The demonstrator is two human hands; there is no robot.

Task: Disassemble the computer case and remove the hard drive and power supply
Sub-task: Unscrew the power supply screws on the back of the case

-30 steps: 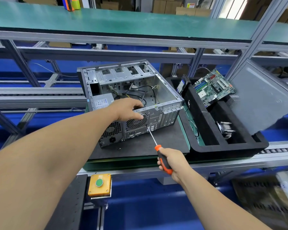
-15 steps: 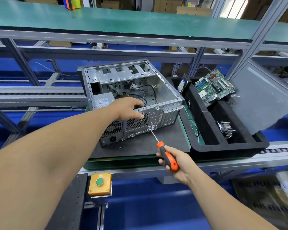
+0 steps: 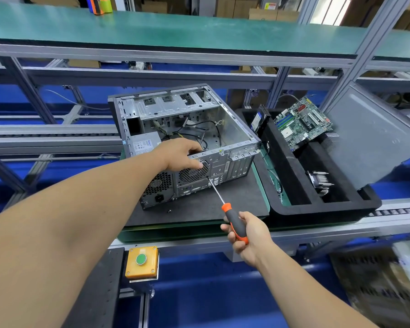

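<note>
In the head view, the computer case (image 3: 187, 147) is lying open on the bench (image 3: 199, 207) and is gripped at its rear edge by the left hand (image 3: 180, 155). The screwdriver (image 3: 225, 207) is held by the closed fingers (image 3: 232, 235) of the right hand (image 3: 249, 235), its tip at the rear panel beside the fan grille. The tip should be seated squarely and pressed along the shaft, so that slipping is avoided.

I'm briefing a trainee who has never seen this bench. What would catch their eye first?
Centre: the open grey metal computer case lying on its side on a dark mat, the left hand gripping its rear edge. The right hand holds an orange-and-grey screwdriver, tip at the rear panel. Right: a green motherboard leans in a black foam tray.
</note>
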